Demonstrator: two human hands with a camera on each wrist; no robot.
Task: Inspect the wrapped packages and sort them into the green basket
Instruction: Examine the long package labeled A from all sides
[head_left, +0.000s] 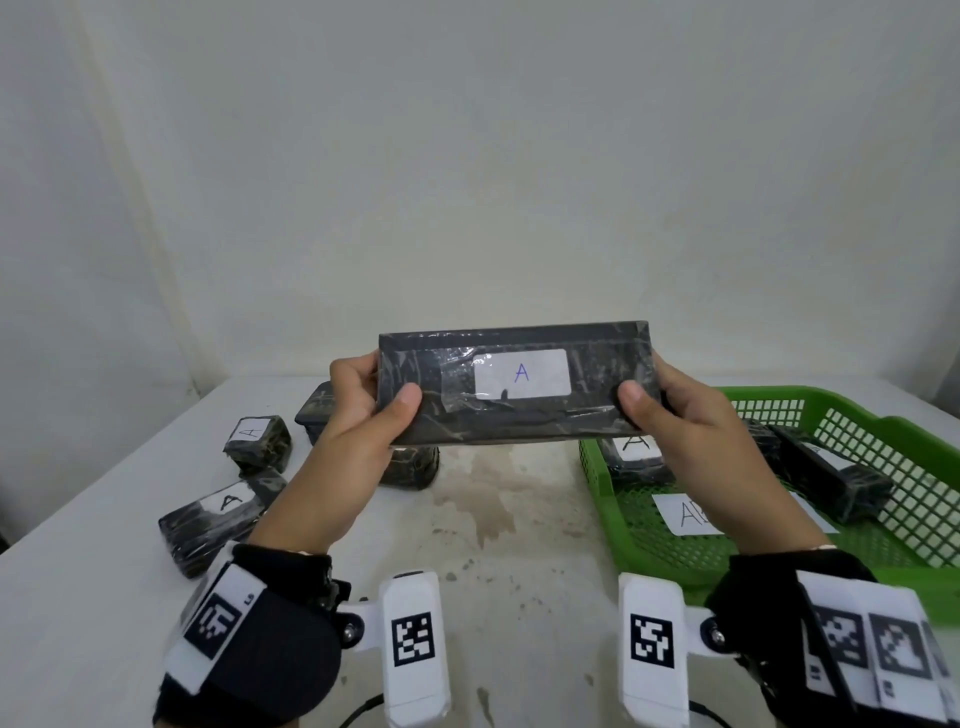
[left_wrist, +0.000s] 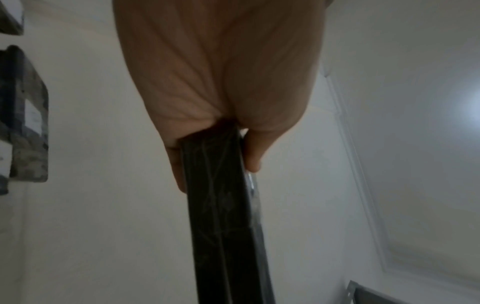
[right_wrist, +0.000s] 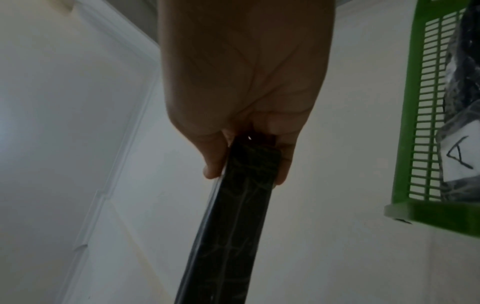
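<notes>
The white table (head_left: 509, 525) spread out under everything, stained down the middle, and over on my right sat the green basket (head_left: 878, 436) with its mesh walls, resting on the tabletop. Inside it lay two dark wrapped packages (head_left: 636, 457), one showing an A label, the other (head_left: 831, 475) lying longer toward the far corner, plus a white paper slip (head_left: 685, 514) on the basket floor with lettering partly hidden behind my wrist. Up in the air, between table and wall, I held the long wrapped package (head_left: 514, 384) level and broadside to my face, its white label (head_left: 522, 373) reading A, dead centre. My left hand (head_left: 358, 421) gripped the left end, thumb pressed on the front face and fingers curled round the back; the left wrist view showed that end wedged between thumb and fingers. My right hand (head_left: 680, 421) did the same at the right end, thumb in front, fingers behind. On the table to my left lay a flat package (head_left: 218, 519) marked A, nearest me, then a small cube-like package (head_left: 257, 441) also marked A, farther back. Two more dark packages sat behind my left hand, one (head_left: 317, 410) beyond it, one (head_left: 410, 465) just under the held package, labels out of sight.
</notes>
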